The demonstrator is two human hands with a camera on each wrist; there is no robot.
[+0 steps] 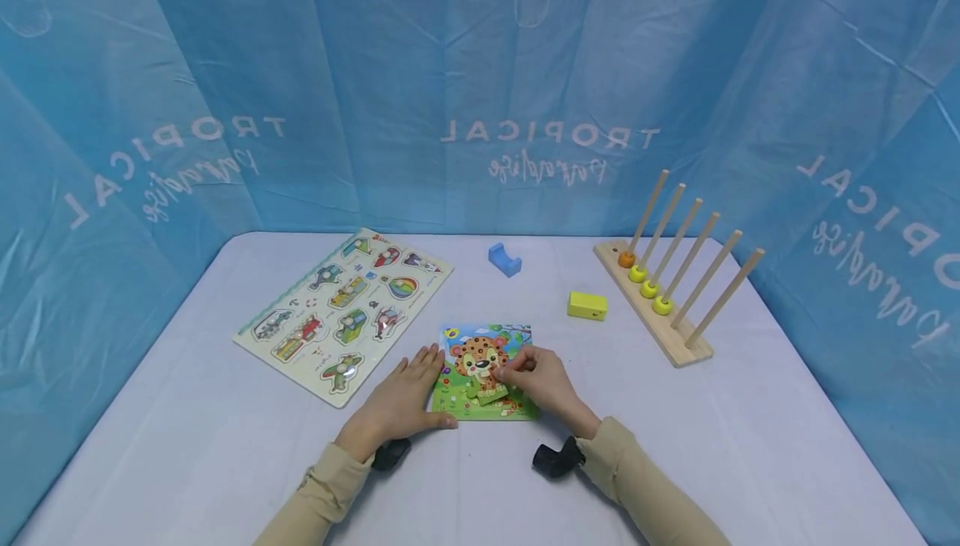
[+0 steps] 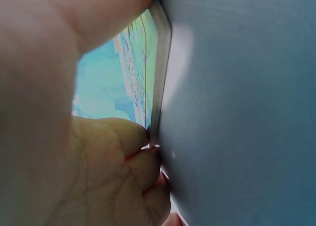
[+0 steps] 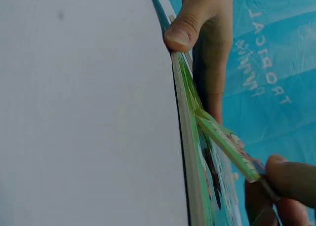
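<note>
A square leopard jigsaw puzzle (image 1: 450,403) lies flat in front of me, with a green and blue picture. My left hand (image 1: 401,400) rests at its left side, fingers stretched along the edge and thumb by the near left corner. In the left wrist view, the thumb and fingertips touch the board's rim (image 2: 163,63). My right hand (image 1: 553,383) pinches a puzzle piece (image 3: 227,144) between thumb and fingers. That piece, with a green lower part, is tilted over the board, its lower end at the board's surface in the right wrist view.
Left of the puzzle lies a knobbed vehicle puzzle board (image 1: 330,396). A blue curved block (image 1: 505,261) and a yellow block (image 1: 587,306) are farther back. A wooden peg stand (image 1: 690,353) with several upright pegs and beads stands at right. Blue curtains (image 1: 480,71) surround the table.
</note>
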